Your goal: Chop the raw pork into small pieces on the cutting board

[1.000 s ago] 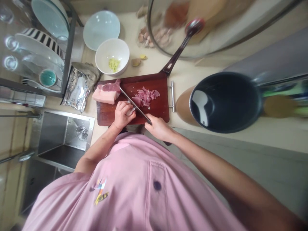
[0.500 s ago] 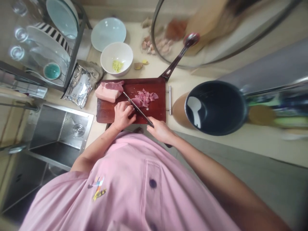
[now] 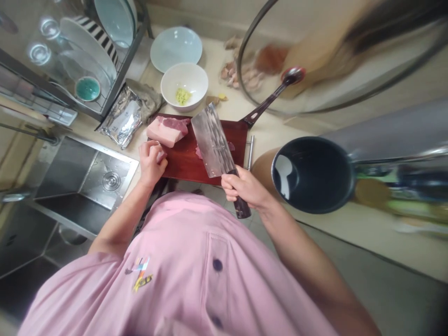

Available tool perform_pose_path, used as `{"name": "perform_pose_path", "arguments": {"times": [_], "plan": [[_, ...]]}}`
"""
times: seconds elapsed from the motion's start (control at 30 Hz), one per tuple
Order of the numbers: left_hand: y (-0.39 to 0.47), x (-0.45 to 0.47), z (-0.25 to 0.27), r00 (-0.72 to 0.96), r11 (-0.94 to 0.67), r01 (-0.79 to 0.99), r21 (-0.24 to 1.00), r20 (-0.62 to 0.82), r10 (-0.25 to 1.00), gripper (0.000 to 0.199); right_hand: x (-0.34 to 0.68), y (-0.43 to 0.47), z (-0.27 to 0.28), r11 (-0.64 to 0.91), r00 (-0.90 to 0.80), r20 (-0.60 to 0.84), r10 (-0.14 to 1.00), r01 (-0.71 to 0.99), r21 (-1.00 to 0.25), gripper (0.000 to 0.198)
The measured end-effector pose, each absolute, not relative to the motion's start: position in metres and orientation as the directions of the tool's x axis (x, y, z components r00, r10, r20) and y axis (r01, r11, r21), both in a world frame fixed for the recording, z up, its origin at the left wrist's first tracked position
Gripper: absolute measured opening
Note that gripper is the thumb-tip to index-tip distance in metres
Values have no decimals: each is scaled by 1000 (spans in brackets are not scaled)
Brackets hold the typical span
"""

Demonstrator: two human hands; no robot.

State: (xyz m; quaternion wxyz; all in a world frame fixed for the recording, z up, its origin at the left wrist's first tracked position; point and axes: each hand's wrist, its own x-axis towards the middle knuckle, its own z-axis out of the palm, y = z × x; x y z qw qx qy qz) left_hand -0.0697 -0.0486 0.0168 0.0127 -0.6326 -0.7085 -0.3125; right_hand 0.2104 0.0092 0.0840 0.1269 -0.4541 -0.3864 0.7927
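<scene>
My right hand point(image 3: 247, 187) is wrapped round the dark handle of a cleaver point(image 3: 214, 140). Its broad blade, with bits stuck to it, is turned flat above the cutting board point(image 3: 175, 168). Chopped meat point(image 3: 231, 146) lies on the board, mostly hidden beneath the blade. Over the board's left edge, my left hand point(image 3: 150, 162) is closed on a small piece of meat point(image 3: 161, 156), largely covered by the fingers. A larger slab of pork point(image 3: 167, 130) rests at the board's back left corner, just beyond that hand.
Behind the board stand a white bowl point(image 3: 184, 86) with chopped pale-green bits and a light blue bowl point(image 3: 176, 49). A dark pot point(image 3: 313, 175) is at right, a glass lid point(image 3: 257, 100) and spoon point(image 3: 266, 98) behind. Leftward are a foil packet point(image 3: 124, 121), dish rack point(image 3: 121, 77) and sink point(image 3: 101, 172).
The cleaver has lifted off the meat and turned from edge-down to flat side showing. My left hand has moved left, away from the blade, with a piece of meat.
</scene>
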Motion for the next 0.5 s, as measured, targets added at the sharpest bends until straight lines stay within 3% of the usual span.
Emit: {"name": "perform_pose_path", "arguments": {"times": [0.1, 0.17, 0.3, 0.4, 0.43, 0.5], "plan": [[-50, -85, 14, -94, -7, 951, 308, 311, 946, 35, 211, 15, 83, -699, -560, -625, 544, 111, -707, 30], [-51, -80, 17, -126, 11, 953, 304, 360, 924, 37, 211, 17, 81, -717, -563, -633, 531, 100, -690, 32], [-46, -48, 35, -242, -68, 830, 554, 467, 851, 21, 214, 13, 76, -680, -535, -653, 536, 184, -710, 27], [-33, -28, 50, -250, -157, 709, 688, 452, 856, 20, 219, 8, 73, -382, -472, -567, 676, 433, -816, 14], [-28, -25, 55, -257, -176, 698, 694, 472, 843, 20, 221, 6, 73, -214, -467, -505, 726, 545, -811, 20], [-16, -25, 65, -233, -215, 720, 659, 522, 821, 21, 225, 2, 72, 114, -501, -399, 768, 720, -685, 35]]}}
